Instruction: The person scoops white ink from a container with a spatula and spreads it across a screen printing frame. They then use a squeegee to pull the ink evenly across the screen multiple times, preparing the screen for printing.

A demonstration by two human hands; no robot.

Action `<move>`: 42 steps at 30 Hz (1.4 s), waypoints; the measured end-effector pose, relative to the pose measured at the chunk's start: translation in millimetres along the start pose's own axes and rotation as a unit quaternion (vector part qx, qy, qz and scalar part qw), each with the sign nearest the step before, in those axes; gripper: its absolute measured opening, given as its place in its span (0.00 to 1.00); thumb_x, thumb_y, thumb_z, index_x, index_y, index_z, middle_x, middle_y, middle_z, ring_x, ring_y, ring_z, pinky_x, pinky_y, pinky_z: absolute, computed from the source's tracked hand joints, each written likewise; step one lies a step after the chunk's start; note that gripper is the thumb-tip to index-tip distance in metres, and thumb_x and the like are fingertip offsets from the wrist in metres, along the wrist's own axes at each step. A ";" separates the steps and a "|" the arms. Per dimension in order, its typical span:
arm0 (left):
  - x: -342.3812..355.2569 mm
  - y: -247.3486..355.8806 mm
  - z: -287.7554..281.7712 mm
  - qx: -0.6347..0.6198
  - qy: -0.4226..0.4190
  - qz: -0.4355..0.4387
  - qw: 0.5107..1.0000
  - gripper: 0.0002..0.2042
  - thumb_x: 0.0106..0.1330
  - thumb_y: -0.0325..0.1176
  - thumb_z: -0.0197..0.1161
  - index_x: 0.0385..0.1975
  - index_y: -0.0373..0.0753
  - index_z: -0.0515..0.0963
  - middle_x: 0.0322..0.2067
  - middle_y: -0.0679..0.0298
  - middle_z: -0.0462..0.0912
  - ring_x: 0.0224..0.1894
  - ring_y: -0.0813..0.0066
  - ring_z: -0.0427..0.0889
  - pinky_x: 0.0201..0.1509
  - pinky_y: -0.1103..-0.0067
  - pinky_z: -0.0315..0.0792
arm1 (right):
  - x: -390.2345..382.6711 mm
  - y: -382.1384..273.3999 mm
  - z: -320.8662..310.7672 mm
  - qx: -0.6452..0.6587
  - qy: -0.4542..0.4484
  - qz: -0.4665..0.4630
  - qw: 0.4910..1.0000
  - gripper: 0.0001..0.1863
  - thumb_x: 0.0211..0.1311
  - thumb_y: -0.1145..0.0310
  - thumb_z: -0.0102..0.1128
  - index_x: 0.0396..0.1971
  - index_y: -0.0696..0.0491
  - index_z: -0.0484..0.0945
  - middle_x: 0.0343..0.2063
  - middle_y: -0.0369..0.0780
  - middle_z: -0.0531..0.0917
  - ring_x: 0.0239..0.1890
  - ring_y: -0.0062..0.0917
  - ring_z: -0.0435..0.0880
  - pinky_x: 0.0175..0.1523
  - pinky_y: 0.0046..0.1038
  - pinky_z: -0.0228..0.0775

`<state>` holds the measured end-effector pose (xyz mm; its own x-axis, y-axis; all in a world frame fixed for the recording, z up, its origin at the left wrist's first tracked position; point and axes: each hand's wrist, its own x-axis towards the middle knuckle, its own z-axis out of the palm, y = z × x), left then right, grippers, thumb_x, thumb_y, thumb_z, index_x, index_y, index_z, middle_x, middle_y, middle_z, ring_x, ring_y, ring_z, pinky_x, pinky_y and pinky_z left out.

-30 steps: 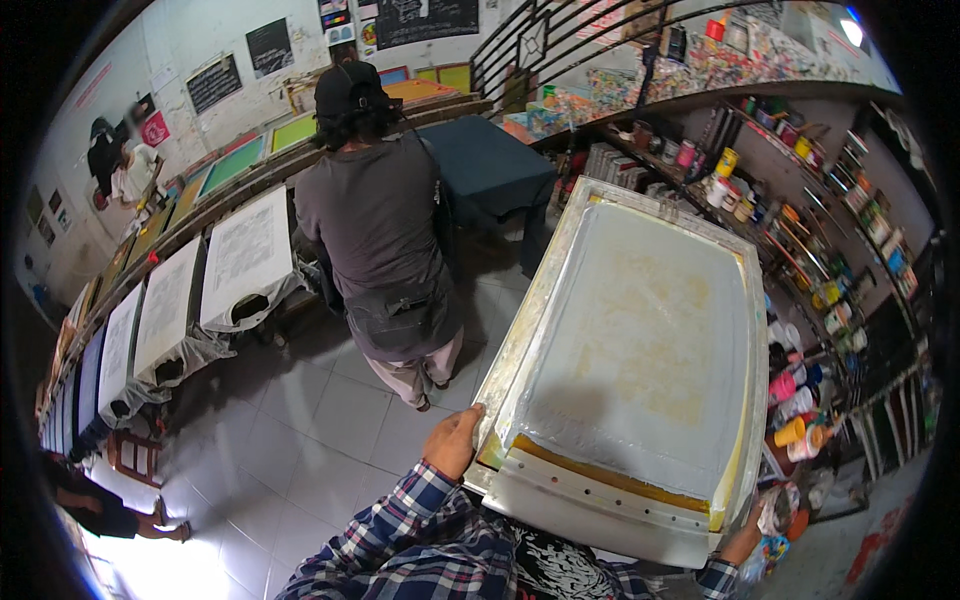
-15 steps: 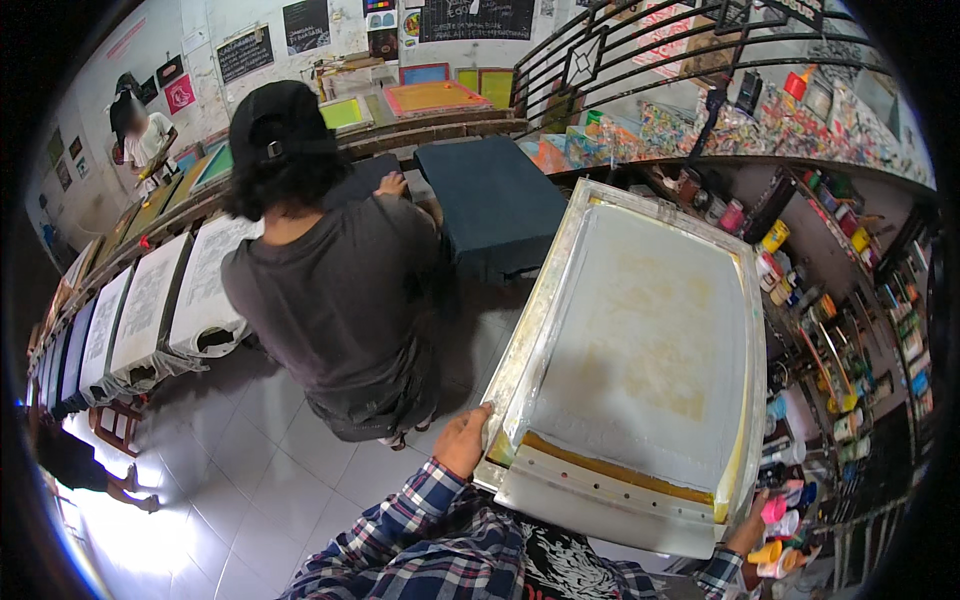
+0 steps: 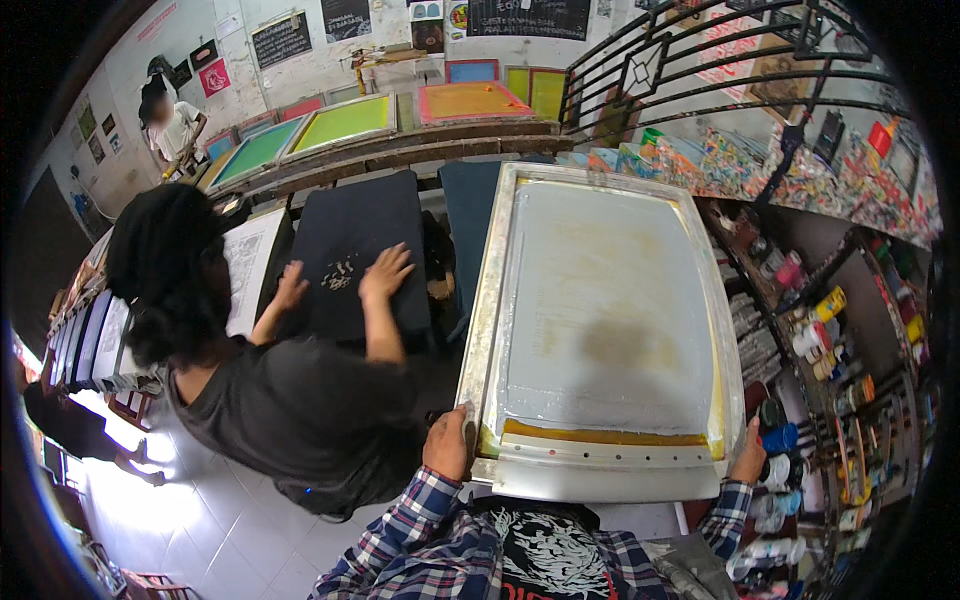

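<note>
A screen-printing frame [image 3: 488, 290] is held out in front of me, its grey mesh [image 3: 590, 270] facing up with faint yellowish stains. My left hand [image 3: 448, 443] grips its left edge near the lower corner, fingers partly hidden under it. At the lower right corner, my right hand [image 3: 748, 455] is closed around the opposite edge. Along the near end, between both hands, runs a metal plate [image 3: 600, 480] with a row of small holes. A dark shadow falls on the mesh.
A co-worker [image 3: 290, 420] stands close on my left, hands over a black shirt [image 3: 360, 215] on a printing board. Part of a dark blue shirt [image 3: 465, 210] shows behind my frame. Paint containers [image 3: 815, 340] crowd the shelves at right. Coloured screens [image 3: 345, 125] line the back.
The frame has swung from a tilt to nearly straight ahead of me. The co-worker has shifted left in view and now has both hands at the black shirt.
</note>
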<state>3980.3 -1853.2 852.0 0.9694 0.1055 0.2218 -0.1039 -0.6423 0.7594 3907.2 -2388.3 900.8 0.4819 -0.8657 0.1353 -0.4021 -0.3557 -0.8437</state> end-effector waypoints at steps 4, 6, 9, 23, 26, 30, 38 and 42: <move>44.4 -14.8 33.9 0.018 0.039 -0.018 0.999 0.14 0.76 0.31 0.51 0.55 0.37 0.78 0.54 0.43 0.83 0.56 0.41 0.81 0.60 0.61 0.76 | 72.6 -22.3 88.2 -0.028 -0.017 -0.028 0.999 0.47 0.69 0.30 0.52 0.32 0.69 0.86 0.27 0.53 0.87 0.32 0.40 0.83 0.45 0.44 0.70; 66.7 -21.7 47.3 0.049 0.053 -0.052 0.996 0.14 0.75 0.29 0.51 0.56 0.37 0.77 0.53 0.43 0.84 0.56 0.41 0.82 0.61 0.61 0.76 | 112.2 -16.7 135.7 -0.064 -0.055 -0.068 0.994 0.47 0.69 0.29 0.54 0.23 0.69 0.80 0.18 0.48 0.80 0.26 0.36 0.76 0.38 0.46 0.64; 93.9 -37.0 71.3 0.067 0.085 -0.075 0.991 0.15 0.74 0.28 0.52 0.57 0.35 0.76 0.53 0.41 0.84 0.56 0.41 0.83 0.62 0.60 0.76 | 144.1 -35.7 198.8 0.008 -0.106 -0.045 0.993 0.45 0.69 0.31 0.56 0.18 0.67 0.77 0.16 0.44 0.76 0.23 0.31 0.72 0.34 0.43 0.62; 152.5 -54.2 141.0 0.080 0.156 -0.135 0.975 0.13 0.77 0.33 0.54 0.54 0.35 0.74 0.46 0.37 0.84 0.49 0.40 0.84 0.52 0.59 0.76 | 225.8 -53.8 339.6 -0.019 -0.164 -0.073 0.984 0.47 0.67 0.28 0.54 0.18 0.66 0.81 0.14 0.49 0.77 0.20 0.35 0.75 0.31 0.44 0.62; 149.9 -32.0 179.8 0.034 0.153 -0.223 0.962 0.16 0.78 0.39 0.52 0.53 0.33 0.76 0.47 0.36 0.84 0.51 0.39 0.83 0.55 0.60 0.75 | 258.6 -41.9 331.3 -0.066 -0.187 -0.075 0.977 0.46 0.67 0.29 0.54 0.18 0.66 0.81 0.16 0.52 0.79 0.22 0.38 0.77 0.33 0.46 0.63; 157.1 -26.3 181.6 -0.097 0.179 -0.297 0.933 0.23 0.79 0.47 0.47 0.53 0.32 0.79 0.51 0.36 0.83 0.55 0.39 0.80 0.60 0.61 0.71 | 261.2 -38.7 330.5 -0.030 -0.183 -0.036 0.982 0.46 0.67 0.29 0.56 0.22 0.67 0.83 0.18 0.50 0.80 0.26 0.37 0.79 0.36 0.44 0.66; 141.7 -17.8 197.2 -0.004 0.138 -0.267 0.954 0.19 0.80 0.40 0.46 0.59 0.37 0.77 0.55 0.39 0.82 0.60 0.41 0.79 0.65 0.61 0.72 | 284.3 -34.0 313.7 -0.085 -0.221 -0.015 0.971 0.47 0.67 0.28 0.54 0.32 0.68 0.87 0.27 0.51 0.87 0.32 0.37 0.84 0.41 0.40 0.72; 138.8 -37.2 193.2 -0.021 0.109 -0.301 0.947 0.19 0.80 0.40 0.47 0.59 0.38 0.77 0.57 0.41 0.82 0.61 0.44 0.79 0.64 0.62 0.72 | 271.8 -44.8 319.4 0.021 -0.185 -0.075 0.980 0.45 0.68 0.33 0.58 0.16 0.67 0.74 0.12 0.43 0.68 0.19 0.29 0.67 0.29 0.42 0.56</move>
<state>4161.7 -1961.4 736.3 0.7873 0.6002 -0.1411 0.4395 -0.3859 0.8111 4304.9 -2495.1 809.5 0.7848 -0.6159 0.0682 -0.2767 -0.4467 -0.8508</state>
